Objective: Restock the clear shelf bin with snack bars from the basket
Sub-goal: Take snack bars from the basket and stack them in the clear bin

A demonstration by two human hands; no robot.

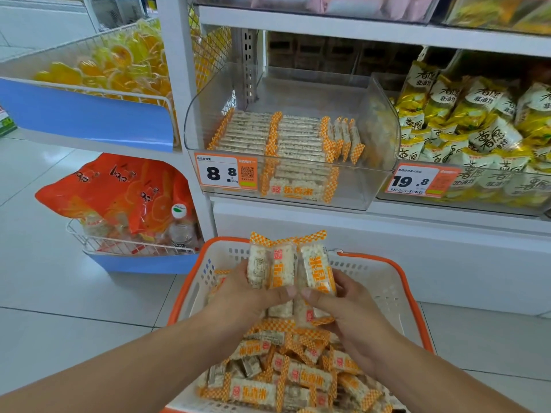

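Both hands' grip, left hand [244,290], right hand [348,311], holding upright orange-checkered snack bars [286,269] above basket [408,281].

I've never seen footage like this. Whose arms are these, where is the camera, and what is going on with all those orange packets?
There is no machine here: a person wears a camera on the head, so this single picture looks forward and down at their own two arms. The left hand and the right hand together grip a bunch of snack bars, standing upright, above an orange-rimmed basket on the floor that is full of the same bars. Ahead on the shelf is the clear bin, partly filled with neat rows of them, with free room at its right side. The bars in the hands seem meant for that bin.
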